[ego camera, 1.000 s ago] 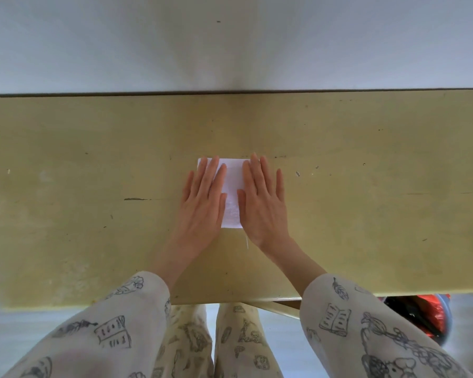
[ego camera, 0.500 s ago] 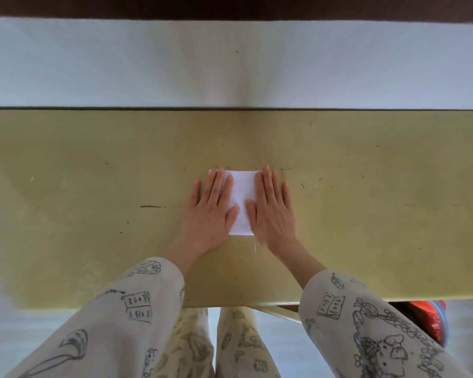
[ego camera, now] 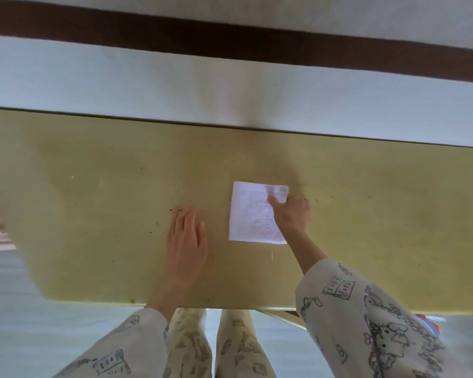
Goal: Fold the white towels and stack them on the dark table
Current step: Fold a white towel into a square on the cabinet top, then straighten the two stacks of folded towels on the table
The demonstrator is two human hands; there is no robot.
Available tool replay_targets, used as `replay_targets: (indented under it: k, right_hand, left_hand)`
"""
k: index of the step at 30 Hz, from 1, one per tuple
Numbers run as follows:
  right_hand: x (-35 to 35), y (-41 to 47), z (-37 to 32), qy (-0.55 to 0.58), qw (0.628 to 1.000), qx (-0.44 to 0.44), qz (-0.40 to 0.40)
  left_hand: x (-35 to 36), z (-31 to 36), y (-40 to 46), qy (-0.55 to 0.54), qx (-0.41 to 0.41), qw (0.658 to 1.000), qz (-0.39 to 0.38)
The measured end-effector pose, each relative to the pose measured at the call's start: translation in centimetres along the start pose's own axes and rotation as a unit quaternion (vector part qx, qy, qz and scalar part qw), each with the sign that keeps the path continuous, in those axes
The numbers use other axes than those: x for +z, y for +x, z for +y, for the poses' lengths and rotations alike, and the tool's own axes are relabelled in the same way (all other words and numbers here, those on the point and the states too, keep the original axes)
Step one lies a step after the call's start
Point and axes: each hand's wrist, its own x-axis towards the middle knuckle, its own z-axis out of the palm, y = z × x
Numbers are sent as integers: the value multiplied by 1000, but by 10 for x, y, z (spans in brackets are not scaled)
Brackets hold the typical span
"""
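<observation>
The folded white towel lay flat near the middle of the yellow worktop, well in from every edge. The right hand pinched its far right corner, thumb on top and fingers curled beside it, lifting that corner slightly. The left hand rested open just left of the towel, apart from it, fingers straight and close together. Bare worktop stretched wide on both sides.
</observation>
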Motion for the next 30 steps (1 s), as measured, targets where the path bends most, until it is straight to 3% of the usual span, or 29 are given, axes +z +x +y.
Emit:
replay_targets:
  k: [6, 12, 20, 25, 30]
  right_hand:
    - [6, -13, -15, -43, 997, 31, -50]
    - [17, -43, -28, -77, 995, -53, -34]
    - [-19, -70, -40, 142, 977, -46, -153]
    - [-33, -121, -60, 46, 952, -225, -201]
    - [-23, -204, -81, -54, 884, -409, -222]
  left_hand:
    - [-14, -15, -12, -50, -49, 997, -13]
    - [-33, -22, -25, -75, -91, 992, -37]
    - [-46, -24, -64, -124, -154, 980, 24]
    - [-80, -20, -118, -190, -201, 953, 121]
    - [-129, -36, -194, -212, -251, 905, 269]
